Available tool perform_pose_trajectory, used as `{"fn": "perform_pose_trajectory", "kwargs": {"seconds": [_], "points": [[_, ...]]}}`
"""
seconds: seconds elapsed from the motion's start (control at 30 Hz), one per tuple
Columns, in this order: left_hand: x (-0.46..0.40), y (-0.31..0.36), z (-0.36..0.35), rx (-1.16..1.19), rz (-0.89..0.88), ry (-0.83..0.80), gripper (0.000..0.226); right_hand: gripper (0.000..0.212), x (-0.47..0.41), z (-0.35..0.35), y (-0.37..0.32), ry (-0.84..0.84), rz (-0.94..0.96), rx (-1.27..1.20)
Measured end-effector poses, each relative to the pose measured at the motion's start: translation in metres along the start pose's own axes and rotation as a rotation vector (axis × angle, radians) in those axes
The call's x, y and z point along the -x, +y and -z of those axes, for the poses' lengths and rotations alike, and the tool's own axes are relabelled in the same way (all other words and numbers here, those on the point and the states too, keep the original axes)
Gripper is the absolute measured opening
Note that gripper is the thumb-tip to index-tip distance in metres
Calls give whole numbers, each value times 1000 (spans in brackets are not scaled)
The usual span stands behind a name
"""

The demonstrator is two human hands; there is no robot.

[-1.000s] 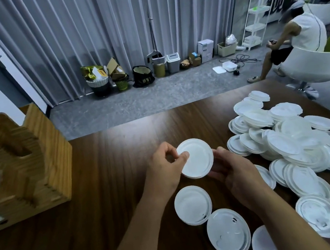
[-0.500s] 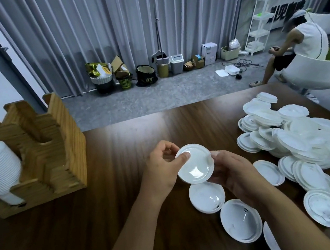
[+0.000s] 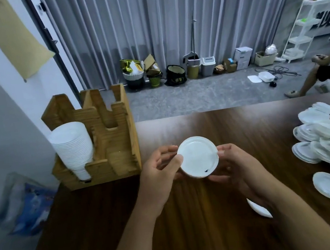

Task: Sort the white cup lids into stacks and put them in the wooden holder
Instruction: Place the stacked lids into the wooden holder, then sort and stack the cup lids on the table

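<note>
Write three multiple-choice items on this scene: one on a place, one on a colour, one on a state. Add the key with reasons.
1. Where does the wooden holder stand?
A. left on the table
B. on the floor
C. right of the lid pile

2. What colour is the held lid?
A. black
B. white
C. red

3. How is that lid held?
A. left hand alone
B. lying on the table
C. both hands

Key: 1 A, it stands at the table's left end. 2 B, plainly white. 3 C, left hand and right hand grip its edges.
</note>
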State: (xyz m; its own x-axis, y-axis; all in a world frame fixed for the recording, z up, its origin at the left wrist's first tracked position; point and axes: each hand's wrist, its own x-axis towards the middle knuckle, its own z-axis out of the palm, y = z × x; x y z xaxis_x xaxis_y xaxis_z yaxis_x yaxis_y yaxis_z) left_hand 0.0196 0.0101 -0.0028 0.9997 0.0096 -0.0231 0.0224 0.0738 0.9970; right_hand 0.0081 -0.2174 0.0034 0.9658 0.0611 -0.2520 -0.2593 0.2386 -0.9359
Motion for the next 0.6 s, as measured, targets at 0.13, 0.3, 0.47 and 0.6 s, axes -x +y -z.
{"fn": "perform_pose_trajectory", "kwargs": {"seconds": [0.13,0.3,0.47,0.6], "points": [[2,18,44,58,1,89,17,42,-13,-46,-10,-33,50,50],[5,44,94,73,-50,139,40,29,-31,-111,-17,-85,45,-60],[-4,64,149,-37,-159,282,25,21,-56,-180,-27,-129,80,-31],[-32,83,200,63,-232,495,14,28,-80,-237,-38,-225,157,144]]}}
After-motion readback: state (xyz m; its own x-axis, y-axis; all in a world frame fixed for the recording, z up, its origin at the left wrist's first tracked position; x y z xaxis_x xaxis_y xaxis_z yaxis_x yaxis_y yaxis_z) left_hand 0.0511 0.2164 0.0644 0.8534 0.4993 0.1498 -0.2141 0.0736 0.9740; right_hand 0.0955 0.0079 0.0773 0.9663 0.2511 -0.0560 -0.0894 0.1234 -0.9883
